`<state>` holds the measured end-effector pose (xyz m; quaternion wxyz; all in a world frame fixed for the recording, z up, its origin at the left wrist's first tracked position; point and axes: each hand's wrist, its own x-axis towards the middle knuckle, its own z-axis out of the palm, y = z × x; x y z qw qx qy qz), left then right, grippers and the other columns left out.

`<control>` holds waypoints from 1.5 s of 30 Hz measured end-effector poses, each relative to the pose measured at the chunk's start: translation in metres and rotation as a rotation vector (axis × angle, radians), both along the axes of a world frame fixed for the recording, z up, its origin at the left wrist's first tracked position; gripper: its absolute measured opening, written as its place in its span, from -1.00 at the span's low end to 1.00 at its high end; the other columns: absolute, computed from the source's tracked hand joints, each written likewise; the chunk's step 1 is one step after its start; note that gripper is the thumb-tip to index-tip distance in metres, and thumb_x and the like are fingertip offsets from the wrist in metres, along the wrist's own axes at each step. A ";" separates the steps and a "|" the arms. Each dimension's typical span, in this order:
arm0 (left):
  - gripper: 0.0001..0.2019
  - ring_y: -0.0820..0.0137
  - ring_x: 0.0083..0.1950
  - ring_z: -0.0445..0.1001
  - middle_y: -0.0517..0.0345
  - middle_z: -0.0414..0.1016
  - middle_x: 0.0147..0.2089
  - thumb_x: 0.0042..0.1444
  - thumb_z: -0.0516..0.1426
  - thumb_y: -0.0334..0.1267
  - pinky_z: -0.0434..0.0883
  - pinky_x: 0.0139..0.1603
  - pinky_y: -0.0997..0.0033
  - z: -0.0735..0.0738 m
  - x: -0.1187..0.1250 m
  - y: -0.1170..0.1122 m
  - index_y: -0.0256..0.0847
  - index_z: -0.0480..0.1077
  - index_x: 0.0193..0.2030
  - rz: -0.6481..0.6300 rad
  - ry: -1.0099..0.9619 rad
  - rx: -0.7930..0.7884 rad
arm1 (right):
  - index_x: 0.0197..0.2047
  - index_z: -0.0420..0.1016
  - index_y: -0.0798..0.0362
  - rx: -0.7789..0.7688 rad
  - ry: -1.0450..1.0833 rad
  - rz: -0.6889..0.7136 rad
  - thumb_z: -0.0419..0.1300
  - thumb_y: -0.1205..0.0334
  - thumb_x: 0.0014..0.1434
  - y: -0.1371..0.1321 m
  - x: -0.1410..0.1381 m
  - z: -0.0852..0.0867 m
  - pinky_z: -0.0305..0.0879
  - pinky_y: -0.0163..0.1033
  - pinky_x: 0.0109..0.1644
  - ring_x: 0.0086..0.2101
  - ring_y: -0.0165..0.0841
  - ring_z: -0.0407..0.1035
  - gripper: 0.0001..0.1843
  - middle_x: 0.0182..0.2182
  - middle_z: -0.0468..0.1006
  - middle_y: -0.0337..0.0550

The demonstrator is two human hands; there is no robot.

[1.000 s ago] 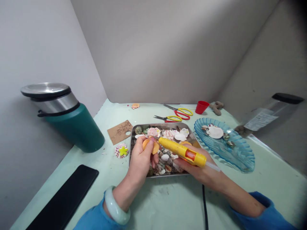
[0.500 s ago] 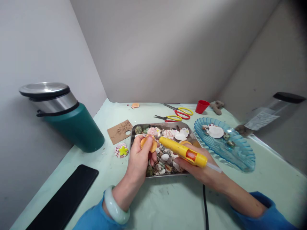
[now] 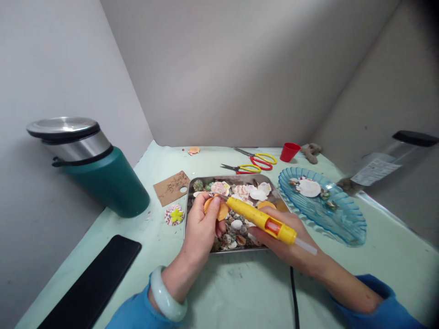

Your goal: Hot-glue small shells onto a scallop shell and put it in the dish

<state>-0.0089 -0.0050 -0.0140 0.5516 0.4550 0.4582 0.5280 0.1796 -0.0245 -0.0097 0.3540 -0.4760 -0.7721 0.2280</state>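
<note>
One orange scallop shell (image 3: 222, 211) is clamped in the grip of the left hand (image 3: 202, 224), above the metal tray (image 3: 280, 199). The right hand (image 3: 286, 233) encloses the yellow hot-glue gun (image 3: 250, 212). Shell presumably light, stiff, brittle; hold lightly by the edges, clear of the nozzle (image 3: 222, 197).

tilted yellow glue gun (image 3: 253, 214) points toward orange shell (image 3: 222, 212).

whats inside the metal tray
White, pink and greenish shells lie in the tray. Whatever is behind the left hand, right hand and glue gun is covered.
</note>
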 end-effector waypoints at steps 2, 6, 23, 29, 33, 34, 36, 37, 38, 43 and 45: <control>-0.77 0.56 -0.68 0.19 0.37 0.30 -0.61 0.20 0.10 -0.04 0.17 -0.69 0.60 0.000 0.000 0.000 -0.15 0.23 -0.20 -0.003 -0.003 0.000 | -0.41 0.34 -0.01 0.012 -0.002 0.000 0.19 0.04 0.20 0.000 0.000 -0.001 0.13 -0.28 -0.46 -0.54 -0.41 0.24 -0.76 -0.53 0.40 -0.28; -0.77 0.55 -0.68 0.19 0.37 0.31 -0.61 0.18 0.11 -0.06 0.16 -0.70 0.60 0.001 0.001 -0.001 -0.15 0.22 -0.20 -0.026 -0.030 -0.006 | -0.38 0.33 -0.01 0.019 -0.002 -0.003 0.18 0.05 0.21 0.001 0.001 -0.004 0.15 -0.30 -0.46 -0.53 -0.42 0.25 -0.77 -0.52 0.39 -0.29; -0.81 0.52 -0.71 0.14 0.39 0.24 -0.73 0.23 0.02 -0.06 0.11 -0.68 0.59 0.002 0.000 -0.005 -0.13 0.23 -0.20 -0.033 0.172 -0.019 | -0.39 0.33 0.01 0.090 -0.031 0.059 0.19 0.13 0.23 0.001 0.001 -0.002 0.13 -0.31 -0.44 -0.54 -0.44 0.25 -0.80 -0.52 0.40 -0.30; -0.83 0.50 -0.72 0.15 0.37 0.28 -0.72 0.24 0.00 -0.09 0.12 -0.70 0.59 0.004 0.002 -0.005 -0.13 0.20 -0.19 -0.018 0.171 -0.024 | -0.37 0.36 0.02 0.108 -0.034 0.076 0.19 0.16 0.23 0.001 0.001 -0.001 0.13 -0.32 -0.45 -0.54 -0.46 0.25 -0.83 -0.52 0.41 -0.30; -0.85 0.51 -0.72 0.15 0.39 0.26 -0.72 0.24 0.00 -0.11 0.12 -0.71 0.60 0.004 0.002 -0.005 -0.12 0.19 -0.19 -0.014 0.146 -0.020 | -0.37 0.35 0.01 0.105 -0.033 0.063 0.19 0.16 0.23 0.000 0.002 -0.001 0.13 -0.32 -0.45 -0.53 -0.45 0.27 -0.83 -0.51 0.41 -0.30; -0.84 0.52 -0.72 0.14 0.39 0.26 -0.72 0.24 0.01 -0.10 0.11 -0.71 0.60 0.004 0.002 -0.004 -0.12 0.19 -0.19 -0.014 0.132 -0.019 | -0.37 0.35 0.01 0.105 -0.032 0.059 0.19 0.15 0.23 0.000 0.002 -0.001 0.14 -0.32 -0.45 -0.53 -0.45 0.27 -0.82 -0.51 0.42 -0.30; -0.81 0.52 -0.73 0.13 0.40 0.26 -0.72 0.24 0.02 -0.07 0.09 -0.72 0.61 0.002 0.002 -0.004 -0.12 0.18 -0.18 -0.012 0.096 -0.022 | -0.38 0.34 0.01 0.096 -0.029 0.050 0.19 0.14 0.23 -0.001 0.002 -0.001 0.15 -0.32 -0.45 -0.53 -0.44 0.27 -0.82 -0.51 0.42 -0.30; -0.80 0.53 -0.74 0.12 0.40 0.26 -0.73 0.24 0.03 -0.06 0.08 -0.73 0.61 0.002 0.002 -0.004 -0.12 0.18 -0.17 -0.011 0.075 -0.025 | -0.38 0.34 0.00 0.089 -0.029 0.047 0.19 0.14 0.23 -0.001 0.002 -0.002 0.16 -0.32 -0.45 -0.53 -0.44 0.27 -0.82 -0.51 0.42 -0.30; -0.79 0.53 -0.74 0.12 0.40 0.26 -0.73 0.23 0.03 -0.05 0.07 -0.73 0.61 0.001 0.002 -0.003 -0.12 0.18 -0.16 -0.009 0.053 -0.027 | -0.37 0.34 0.00 0.082 -0.030 0.045 0.18 0.14 0.23 -0.001 0.002 -0.002 0.17 -0.32 -0.44 -0.53 -0.44 0.28 -0.82 -0.51 0.42 -0.30; -0.76 0.53 -0.73 0.14 0.39 0.30 -0.71 0.19 0.08 -0.07 0.06 -0.73 0.61 0.003 0.002 -0.001 -0.14 0.16 -0.15 0.020 -0.035 -0.011 | -0.35 0.37 -0.01 0.073 -0.040 0.007 0.19 0.10 0.21 0.000 0.003 -0.005 0.20 -0.31 -0.43 -0.52 -0.42 0.29 -0.82 -0.50 0.45 -0.29; -0.75 0.55 -0.72 0.14 0.38 0.32 -0.69 0.18 0.09 -0.07 0.06 -0.71 0.61 0.005 0.002 -0.002 -0.14 0.16 -0.16 0.011 -0.051 -0.008 | -0.35 0.39 -0.01 0.072 -0.038 -0.034 0.19 0.09 0.21 0.000 0.003 -0.006 0.22 -0.30 -0.42 -0.51 -0.40 0.32 -0.83 -0.48 0.47 -0.27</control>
